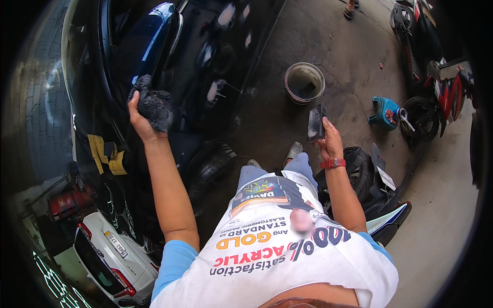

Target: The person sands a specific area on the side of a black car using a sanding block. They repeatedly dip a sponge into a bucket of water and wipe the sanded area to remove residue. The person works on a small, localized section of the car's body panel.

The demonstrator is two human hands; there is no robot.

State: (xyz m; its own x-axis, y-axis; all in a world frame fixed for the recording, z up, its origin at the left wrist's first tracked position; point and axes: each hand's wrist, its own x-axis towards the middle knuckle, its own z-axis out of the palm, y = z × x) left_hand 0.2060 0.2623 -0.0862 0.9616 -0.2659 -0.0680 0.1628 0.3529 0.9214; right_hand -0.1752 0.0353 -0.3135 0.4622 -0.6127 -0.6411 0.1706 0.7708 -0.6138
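Note:
My left hand (144, 123) is closed round a dark grey fuzzy cloth (155, 108), held at the side of a dark glossy car (190, 92), by its mirror (149, 43). From this view I cannot tell whether the cloth touches the paint. Pale sanded-looking patches (226, 15) mark the car's panel. In my right hand (332, 141) is a black rectangular block (316, 123), probably a sanding block, wet or dusty on its face. It is held just below a pale bucket (289, 86) on the floor, which has something dark inside.
Yellow sheets (117, 163) lie on the car to the left. A blue stool (381, 112) stands right of the bucket. Motorcycles (421, 115) line the right side, one (359, 172) close to my right arm. A white car (120, 256) is at lower left. Someone's foot (349, 12) shows at the top.

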